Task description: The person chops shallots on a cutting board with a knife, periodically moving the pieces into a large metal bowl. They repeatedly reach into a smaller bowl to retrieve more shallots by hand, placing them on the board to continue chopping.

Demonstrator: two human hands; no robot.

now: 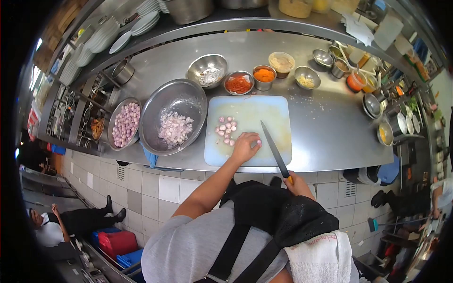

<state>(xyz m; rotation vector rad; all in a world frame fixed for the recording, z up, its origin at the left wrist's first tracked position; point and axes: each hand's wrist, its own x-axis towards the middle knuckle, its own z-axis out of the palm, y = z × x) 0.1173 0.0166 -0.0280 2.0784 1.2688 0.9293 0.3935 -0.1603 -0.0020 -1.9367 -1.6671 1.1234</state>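
Observation:
My left hand (245,147) rests over the white cutting board (250,106), its fingers closed on a small peeled shallot (258,141). Just left of it, several whole shallots (227,125) lie in a loose group on the board. My right hand (299,184) grips a long knife (273,147) by its handle at the board's near right corner. The blade lies slanted above or on the board, tip pointing away from me, apart from the shallot in my left hand.
Left of the board stand a large steel bowl (152,101) of chopped shallots and a bowl of whole shallots (125,123). Behind it sit a bowl with red chopped pieces (238,84) and a tub of orange food (264,74). A person (78,224) is at the far left.

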